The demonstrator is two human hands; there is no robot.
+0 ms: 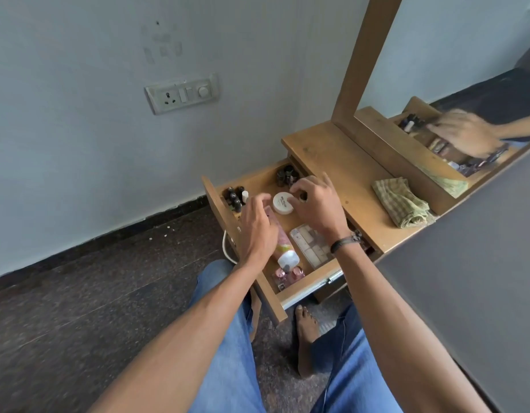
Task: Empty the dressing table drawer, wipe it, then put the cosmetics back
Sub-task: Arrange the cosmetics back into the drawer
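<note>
The dressing table's wooden drawer [305, 283] is pulled out and holds cosmetics. A white round jar [283, 202] lies in its middle, beside a pink tube [283, 239] with a white cap. My left hand [256, 231] hovers over the tube, its fingers stretched toward the jar's left rim. At the jar's right rim, my right hand [317, 204] has its fingers curled; a small dark thing shows under them, and I cannot tell whether they grip it. A clear compartment case [312, 244], pink-capped bottles [287, 274] and two clusters of dark bottles [235, 198] [286, 174] also lie inside.
A folded checked cloth [402, 202] lies on the wooden table top [341, 165] in front of the framed mirror [466, 84]. A switch plate [181, 93] is on the wall to the left. My knees and a bare foot [306, 338] are under the drawer.
</note>
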